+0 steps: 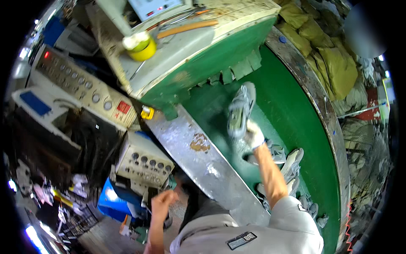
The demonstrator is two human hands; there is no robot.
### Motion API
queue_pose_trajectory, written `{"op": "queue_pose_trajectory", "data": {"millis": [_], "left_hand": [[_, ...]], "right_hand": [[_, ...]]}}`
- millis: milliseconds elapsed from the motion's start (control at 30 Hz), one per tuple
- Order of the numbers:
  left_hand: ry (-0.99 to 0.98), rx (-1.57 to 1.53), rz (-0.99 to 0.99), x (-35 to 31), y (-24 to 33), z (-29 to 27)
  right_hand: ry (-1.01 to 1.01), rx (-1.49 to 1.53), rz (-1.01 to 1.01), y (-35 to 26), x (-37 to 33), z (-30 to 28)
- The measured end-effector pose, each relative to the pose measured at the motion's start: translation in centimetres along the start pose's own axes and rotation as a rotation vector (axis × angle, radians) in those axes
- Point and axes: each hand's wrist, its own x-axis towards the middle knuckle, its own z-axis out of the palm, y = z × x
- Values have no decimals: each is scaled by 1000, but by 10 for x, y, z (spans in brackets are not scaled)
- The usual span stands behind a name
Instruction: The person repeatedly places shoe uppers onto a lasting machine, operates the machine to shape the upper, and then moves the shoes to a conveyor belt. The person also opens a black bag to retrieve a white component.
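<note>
My right hand point(255, 134), in a whitish glove, reaches over the green conveyor belt point(292, 110) and grips a grey sneaker point(243, 106) at its near end. The sneaker's opening shows a pale green inside, and its other end points away from me. Below my wrist, more grey sneakers lie on the belt, among them one point(292, 163) beside my forearm and another point(277, 153) partly behind it. My left hand point(164, 203) is bare and hangs low on the left, away from the belt. Its fingers are curled, a little blurred, with nothing visible in them.
A metal ledge point(198, 148) borders the belt on the left. A green-sided housing point(203, 59) with a ragged flap spans the belt ahead, a yellow cup point(143, 48) on top. Control panels point(144, 163) stand left. Olive sacks point(334, 63) are piled beyond the right rim.
</note>
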Motion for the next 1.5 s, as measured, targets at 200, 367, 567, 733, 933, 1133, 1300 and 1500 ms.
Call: {"op": "queue_pose_trajectory", "data": {"millis": [200, 367, 567, 733, 933, 1133, 1300, 1500], "left_hand": [[26, -283, 286, 21, 76, -66], [129, -291, 233, -3, 74, -159], [481, -660, 178, -72, 10, -255], [692, -861, 347, -80, -41, -306], [830, -998, 543, -81, -52, -353], [880, -913, 569, -56, -51, -352], [550, -1136, 409, -34, -83, -328], [517, -1004, 474, -30, -89, -344]], "right_hand": [[27, 395, 390, 138, -126, 202], [-178, 3, 602, 213, -143, 334], [-439, -280, 607, 298, -157, 433], [-407, -370, 597, 384, -156, 475], [-496, -315, 604, 443, -141, 517], [-492, -349, 492, 482, -121, 536], [-423, -435, 479, 490, -120, 533], [-609, -636, 104, 503, -125, 522]]}}
